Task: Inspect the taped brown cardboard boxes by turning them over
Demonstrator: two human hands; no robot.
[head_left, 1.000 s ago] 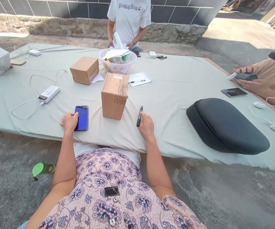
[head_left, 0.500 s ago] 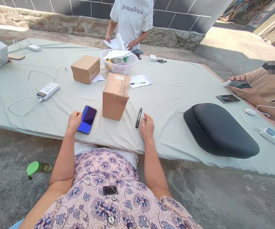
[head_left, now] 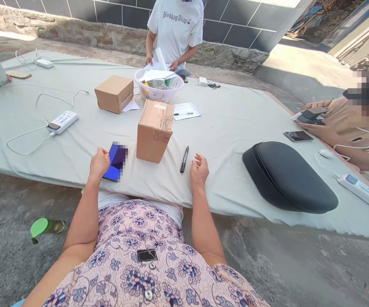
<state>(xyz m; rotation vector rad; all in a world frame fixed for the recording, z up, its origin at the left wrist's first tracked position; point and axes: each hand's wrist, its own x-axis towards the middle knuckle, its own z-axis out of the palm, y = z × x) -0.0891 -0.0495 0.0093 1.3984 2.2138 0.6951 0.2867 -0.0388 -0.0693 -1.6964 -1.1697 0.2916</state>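
Observation:
My left hand [head_left: 100, 163] rests on the table's near edge with its fingers curled closed. Its knuckles are at the left edge of a smartphone [head_left: 111, 164] that lies flat with a blue screen; I see nothing in its grip. My right hand [head_left: 199, 169] lies on its side on the cloth, fingers loosely bent and apart, holding nothing. Just left of it lies a black marker pen [head_left: 184, 160], not touched. Between the two hands, farther back, stands a closed cardboard box [head_left: 153, 140] with scribbled lines on one side.
A second cardboard box [head_left: 110, 94], a pink plastic basin [head_left: 159, 94] and a paper sheet [head_left: 189, 110] lie beyond. A power strip [head_left: 63, 122] is at left, a black padded cushion [head_left: 291, 177] at right. Two people are at the far and right sides. A green-lidded bottle [head_left: 42, 227] stands below.
The view shifts slightly to the right. My right hand sits a little farther from the marker pen. The person across has lowered the papers toward the basin.

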